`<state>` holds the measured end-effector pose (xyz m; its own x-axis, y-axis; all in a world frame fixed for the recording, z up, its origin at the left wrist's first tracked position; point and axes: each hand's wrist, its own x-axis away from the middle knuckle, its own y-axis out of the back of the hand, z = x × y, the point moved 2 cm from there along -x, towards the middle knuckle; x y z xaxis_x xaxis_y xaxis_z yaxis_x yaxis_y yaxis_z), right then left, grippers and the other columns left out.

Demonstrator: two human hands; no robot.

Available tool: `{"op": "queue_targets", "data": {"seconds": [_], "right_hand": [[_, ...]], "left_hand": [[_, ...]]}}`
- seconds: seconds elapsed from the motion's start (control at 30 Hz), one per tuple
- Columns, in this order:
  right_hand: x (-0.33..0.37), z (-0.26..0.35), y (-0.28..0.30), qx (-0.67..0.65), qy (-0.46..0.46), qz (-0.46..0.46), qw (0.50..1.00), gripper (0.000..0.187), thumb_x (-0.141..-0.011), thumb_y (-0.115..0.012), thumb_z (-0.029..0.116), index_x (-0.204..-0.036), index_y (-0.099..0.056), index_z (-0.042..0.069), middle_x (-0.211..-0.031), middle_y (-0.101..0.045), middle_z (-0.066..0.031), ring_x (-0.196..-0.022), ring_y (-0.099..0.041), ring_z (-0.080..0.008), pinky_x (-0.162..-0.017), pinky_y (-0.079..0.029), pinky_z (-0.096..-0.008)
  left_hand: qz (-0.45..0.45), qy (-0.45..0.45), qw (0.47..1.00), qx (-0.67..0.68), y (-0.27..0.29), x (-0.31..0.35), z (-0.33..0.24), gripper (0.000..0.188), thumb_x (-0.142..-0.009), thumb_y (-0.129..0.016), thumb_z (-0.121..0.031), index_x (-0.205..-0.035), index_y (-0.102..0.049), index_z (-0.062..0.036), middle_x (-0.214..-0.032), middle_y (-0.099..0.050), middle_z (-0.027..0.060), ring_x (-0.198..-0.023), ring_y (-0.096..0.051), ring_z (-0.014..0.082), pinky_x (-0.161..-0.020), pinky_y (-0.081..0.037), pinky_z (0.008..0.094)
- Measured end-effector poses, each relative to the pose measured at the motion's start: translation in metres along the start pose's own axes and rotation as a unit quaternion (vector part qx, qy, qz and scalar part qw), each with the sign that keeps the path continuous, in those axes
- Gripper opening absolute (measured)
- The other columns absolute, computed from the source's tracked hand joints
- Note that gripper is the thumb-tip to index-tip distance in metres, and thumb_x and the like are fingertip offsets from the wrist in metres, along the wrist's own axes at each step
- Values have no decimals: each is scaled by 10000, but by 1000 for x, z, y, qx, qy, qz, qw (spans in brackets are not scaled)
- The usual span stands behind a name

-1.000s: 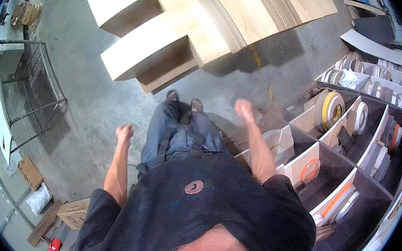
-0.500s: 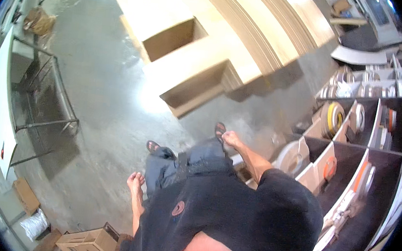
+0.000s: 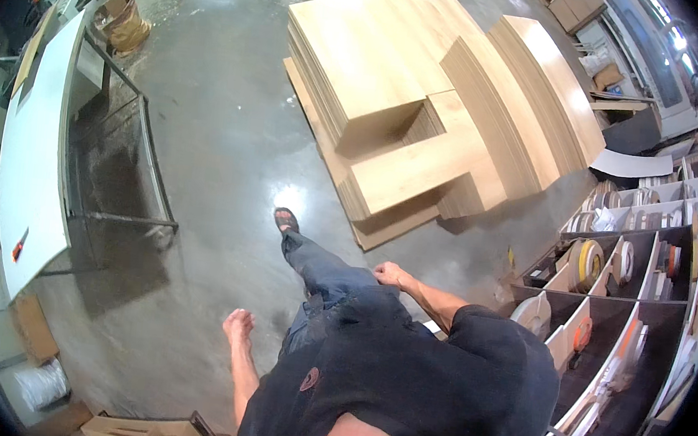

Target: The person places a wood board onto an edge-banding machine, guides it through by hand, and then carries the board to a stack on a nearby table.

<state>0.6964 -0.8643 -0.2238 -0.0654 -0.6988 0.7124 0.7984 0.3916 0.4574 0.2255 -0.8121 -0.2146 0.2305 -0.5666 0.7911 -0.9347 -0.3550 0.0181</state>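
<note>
Left hand (image 3: 239, 325) above the floor (image 3: 207, 213), grip loosely curled and slightly apart, right hand (image 3: 391, 275) near the trousers (image 3: 321, 267), cannot tell whether its grip is apart or together, stacked wood-toned boards (image 3: 374, 48) on the far side, white tabletop (image 3: 31, 162) at left

White glare on the floor (image 3: 220, 163), soft shadow beneath the metal frame (image 3: 132, 219), dark fisheye-curved edges

Boards (image 3: 372, 60) pale tan, wood-grained; shirt (image 3: 426, 377) black; trousers (image 3: 331, 277) dark grey-blue; panel (image 3: 36, 154) white; floor (image 3: 215, 121) mottled grey.
</note>
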Motion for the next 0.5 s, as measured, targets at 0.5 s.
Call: {"op": "queue_targets", "data": {"seconds": [0.5], "right_hand": [[-321, 333, 74, -47, 72, 42, 995, 226, -858, -547, 145, -937, -658, -35, -703, -627, -62, -607, -587, -125, -533, -471, -265]], "left_hand": [[30, -83, 996, 10, -58, -59, -299, 497, -858, -659, -120, -1264, -477, 103, -1000, -662, 156, -838, -652, 181, -713, -517, 270]]}}
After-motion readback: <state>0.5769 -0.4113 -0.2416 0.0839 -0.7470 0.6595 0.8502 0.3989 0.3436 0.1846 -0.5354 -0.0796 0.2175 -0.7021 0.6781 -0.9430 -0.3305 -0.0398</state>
